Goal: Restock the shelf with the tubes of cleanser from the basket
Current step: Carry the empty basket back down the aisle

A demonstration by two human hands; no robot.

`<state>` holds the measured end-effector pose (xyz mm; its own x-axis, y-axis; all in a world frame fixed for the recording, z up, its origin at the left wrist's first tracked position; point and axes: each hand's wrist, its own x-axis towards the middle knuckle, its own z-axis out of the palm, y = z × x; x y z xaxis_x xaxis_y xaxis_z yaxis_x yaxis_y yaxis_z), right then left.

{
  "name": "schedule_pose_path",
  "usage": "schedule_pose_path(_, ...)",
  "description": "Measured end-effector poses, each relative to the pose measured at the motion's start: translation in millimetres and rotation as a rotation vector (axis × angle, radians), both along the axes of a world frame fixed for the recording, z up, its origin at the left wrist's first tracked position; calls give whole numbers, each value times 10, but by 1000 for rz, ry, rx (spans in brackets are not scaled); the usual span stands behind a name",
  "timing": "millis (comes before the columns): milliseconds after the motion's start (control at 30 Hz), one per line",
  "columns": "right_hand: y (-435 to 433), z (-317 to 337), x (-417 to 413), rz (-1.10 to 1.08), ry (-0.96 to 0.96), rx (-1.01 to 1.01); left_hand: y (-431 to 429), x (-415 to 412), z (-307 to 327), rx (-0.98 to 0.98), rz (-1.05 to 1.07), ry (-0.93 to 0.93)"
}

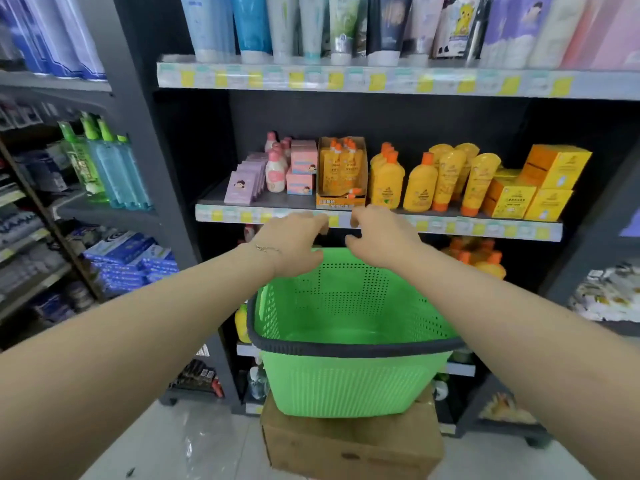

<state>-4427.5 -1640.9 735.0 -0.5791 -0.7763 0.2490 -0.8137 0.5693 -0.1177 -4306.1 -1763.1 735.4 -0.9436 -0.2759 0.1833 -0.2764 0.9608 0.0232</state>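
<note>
While both bare arms reach forward, a cardboard box (349, 441) sits nearest on the floor with the green basket (346, 382) resting on top of it. What shows of the basket's inside holds no tubes. Above its far rim hover the left hand (294, 245) and right hand (382, 237), just apart from each other, palms down. Their fingers (320, 221) are loosely curled and spread, gripping nothing, with the tips level with the label strip of the middle shelf (277, 202). On that shelf stand pink bottles (276, 171), an orange display carton (341, 173) just beyond the fingertips, and yellow bottles (420, 183) and boxes (530, 192) to the right. Farther up, well above the hands, a row of cleanser tubes (287, 26) stands cap-down on the top shelf (381, 81).
</note>
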Motion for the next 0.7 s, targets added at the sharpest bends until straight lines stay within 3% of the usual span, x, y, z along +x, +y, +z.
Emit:
schedule_pose_path(333,480,-804,301,-36,-54,170,192,427,-869,140,-116,-193)
schedule_pose_path(700,903,-1144,397,-8,-294,324,366,527,-1171,148,-174,-314)
